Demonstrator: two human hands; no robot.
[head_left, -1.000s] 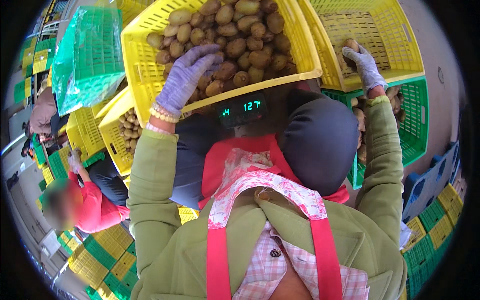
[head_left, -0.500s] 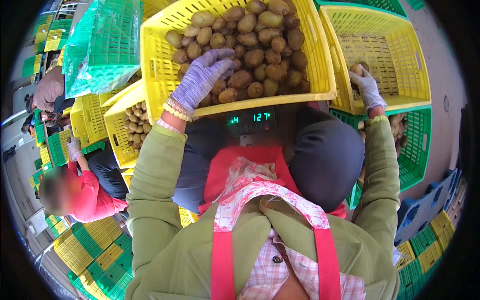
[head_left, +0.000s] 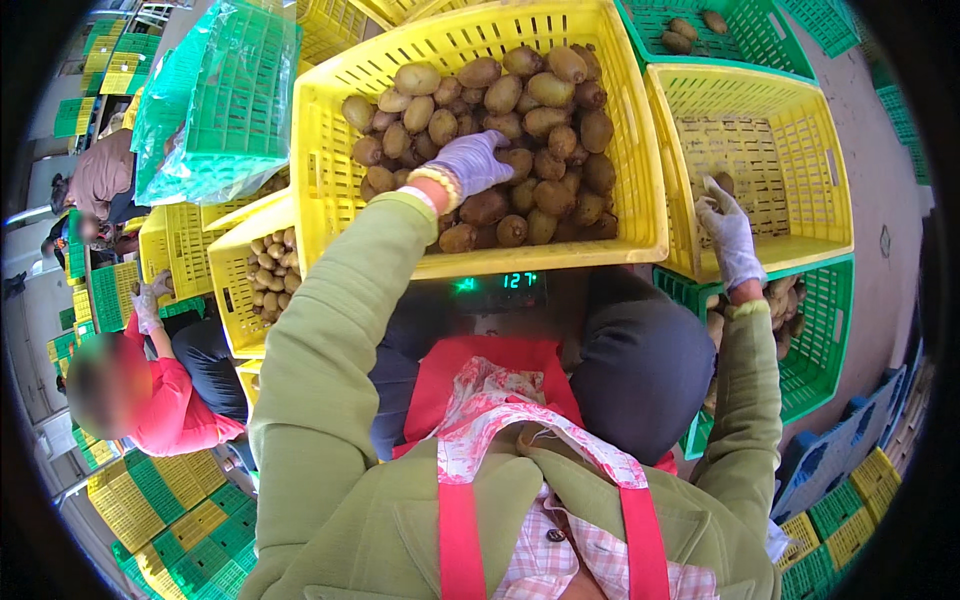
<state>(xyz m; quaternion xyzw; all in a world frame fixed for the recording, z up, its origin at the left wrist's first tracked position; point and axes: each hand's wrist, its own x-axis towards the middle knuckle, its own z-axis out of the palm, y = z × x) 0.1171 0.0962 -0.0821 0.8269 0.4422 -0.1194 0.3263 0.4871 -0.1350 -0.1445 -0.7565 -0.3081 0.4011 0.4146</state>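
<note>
My gloved left hand (head_left: 468,167) lies over the brown kiwifruit (head_left: 548,197) in the large yellow crate (head_left: 480,266) before me. Its fingers are stretched apart, with the tips touching fruit near the middle of the heap. At the right, my gloved right hand (head_left: 730,232) hangs inside a second yellow crate (head_left: 800,240), near its left wall. Its fingers are bent around a single kiwifruit (head_left: 724,183), which shows at the fingertips. Below the large crate, a scale display (head_left: 500,283) glows green between my knees.
Beneath the right crate stands a green crate (head_left: 830,340) with kiwifruit. Another green crate (head_left: 745,35) with a few fruits is behind. To the left are a yellow crate of smaller-looking kiwifruit (head_left: 235,290), a plastic-wrapped green crate stack (head_left: 235,110) and a person in red (head_left: 180,400).
My left hand has moved right and deeper over the heap. My right hand has shifted slightly lower in the picture, the kiwifruit now at its fingertips. The crates appear lower as the view shifted.
</note>
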